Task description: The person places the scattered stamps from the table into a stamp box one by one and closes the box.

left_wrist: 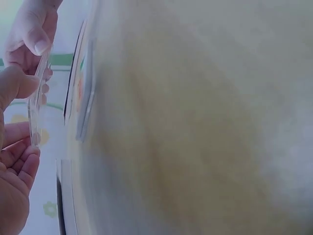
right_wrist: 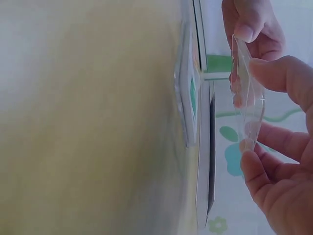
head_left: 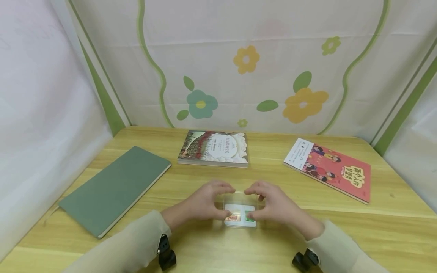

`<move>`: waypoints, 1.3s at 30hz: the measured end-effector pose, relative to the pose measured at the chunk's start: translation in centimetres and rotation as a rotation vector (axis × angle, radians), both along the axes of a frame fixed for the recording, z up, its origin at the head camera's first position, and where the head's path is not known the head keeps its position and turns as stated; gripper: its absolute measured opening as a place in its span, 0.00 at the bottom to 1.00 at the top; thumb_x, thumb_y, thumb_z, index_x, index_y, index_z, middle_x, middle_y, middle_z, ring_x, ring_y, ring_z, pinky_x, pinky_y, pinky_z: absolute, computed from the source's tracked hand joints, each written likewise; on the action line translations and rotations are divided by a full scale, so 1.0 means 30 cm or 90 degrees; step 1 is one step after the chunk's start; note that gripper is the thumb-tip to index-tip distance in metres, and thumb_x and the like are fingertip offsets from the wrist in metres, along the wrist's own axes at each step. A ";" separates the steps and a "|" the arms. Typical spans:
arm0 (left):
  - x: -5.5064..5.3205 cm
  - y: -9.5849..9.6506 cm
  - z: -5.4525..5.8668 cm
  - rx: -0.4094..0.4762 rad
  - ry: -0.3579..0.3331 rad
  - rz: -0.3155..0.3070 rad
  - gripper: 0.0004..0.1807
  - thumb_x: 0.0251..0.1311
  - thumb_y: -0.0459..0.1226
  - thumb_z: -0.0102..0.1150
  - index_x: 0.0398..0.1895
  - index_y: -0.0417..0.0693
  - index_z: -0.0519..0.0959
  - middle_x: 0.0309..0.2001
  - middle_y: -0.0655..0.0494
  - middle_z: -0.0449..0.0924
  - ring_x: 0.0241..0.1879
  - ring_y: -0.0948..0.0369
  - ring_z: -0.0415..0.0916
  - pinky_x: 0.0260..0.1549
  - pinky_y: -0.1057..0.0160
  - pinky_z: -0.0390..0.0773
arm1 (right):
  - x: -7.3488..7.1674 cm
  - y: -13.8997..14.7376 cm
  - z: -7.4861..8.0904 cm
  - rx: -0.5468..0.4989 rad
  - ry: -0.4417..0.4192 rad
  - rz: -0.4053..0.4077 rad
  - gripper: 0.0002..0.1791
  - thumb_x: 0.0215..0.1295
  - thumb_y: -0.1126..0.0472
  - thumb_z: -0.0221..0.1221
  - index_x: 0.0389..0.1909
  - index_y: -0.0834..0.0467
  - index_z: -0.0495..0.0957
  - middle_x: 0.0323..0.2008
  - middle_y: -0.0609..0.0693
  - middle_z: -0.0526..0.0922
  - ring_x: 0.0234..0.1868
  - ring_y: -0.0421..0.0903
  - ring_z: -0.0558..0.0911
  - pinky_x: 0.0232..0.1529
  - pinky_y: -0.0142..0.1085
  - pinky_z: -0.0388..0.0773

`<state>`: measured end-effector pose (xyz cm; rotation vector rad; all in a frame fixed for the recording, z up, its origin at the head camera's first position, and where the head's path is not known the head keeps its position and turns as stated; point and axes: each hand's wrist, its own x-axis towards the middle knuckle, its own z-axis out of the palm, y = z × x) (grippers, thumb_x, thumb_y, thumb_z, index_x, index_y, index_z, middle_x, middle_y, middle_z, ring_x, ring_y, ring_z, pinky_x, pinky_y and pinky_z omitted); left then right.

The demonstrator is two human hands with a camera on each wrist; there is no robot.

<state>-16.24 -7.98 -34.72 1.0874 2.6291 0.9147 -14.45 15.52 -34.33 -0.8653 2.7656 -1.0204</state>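
My left hand [head_left: 204, 203] and right hand [head_left: 279, 204] hold a clear plastic lid [right_wrist: 250, 98] between them, thumbs on the near edge and fingers at the far edge. Both wrist views show it raised off the table. Beneath it, on the wood, lies a shallow clear case [left_wrist: 87, 117] with white cards [head_left: 240, 207] inside. Two pictures show on the cards, one orange-red and one green. In the head view the thumbs overlap the cards, while the wrist views show a gap between lid and case.
A green notebook [head_left: 119, 185] lies on the left of the wooden table [head_left: 211, 252]. An illustrated book [head_left: 222, 148] is at the back middle, and a red book [head_left: 336, 172] lies angled at the right. A flower-printed curtain [head_left: 218, 60] stands behind the table.
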 end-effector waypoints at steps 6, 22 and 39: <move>0.019 0.001 -0.016 -0.025 0.004 -0.014 0.31 0.45 0.43 0.68 0.56 0.44 0.75 0.56 0.53 0.73 0.58 0.56 0.67 0.58 0.55 0.66 | 0.021 -0.004 -0.019 0.003 -0.012 0.003 0.27 0.41 0.54 0.72 0.45 0.59 0.78 0.43 0.48 0.78 0.35 0.41 0.72 0.35 0.30 0.72; 0.036 0.012 -0.041 -0.096 0.011 -0.016 0.32 0.44 0.42 0.68 0.56 0.45 0.74 0.55 0.54 0.73 0.55 0.60 0.68 0.56 0.62 0.68 | 0.027 -0.013 -0.063 0.013 -0.046 0.018 0.27 0.39 0.56 0.72 0.44 0.59 0.79 0.40 0.46 0.77 0.34 0.41 0.72 0.33 0.29 0.71; 0.036 0.011 -0.059 -0.089 0.024 -0.034 0.31 0.44 0.43 0.68 0.55 0.44 0.75 0.54 0.54 0.74 0.54 0.60 0.68 0.55 0.64 0.68 | 0.023 -0.012 -0.070 0.021 -0.056 0.024 0.27 0.39 0.54 0.73 0.43 0.59 0.78 0.40 0.45 0.76 0.35 0.39 0.71 0.33 0.28 0.71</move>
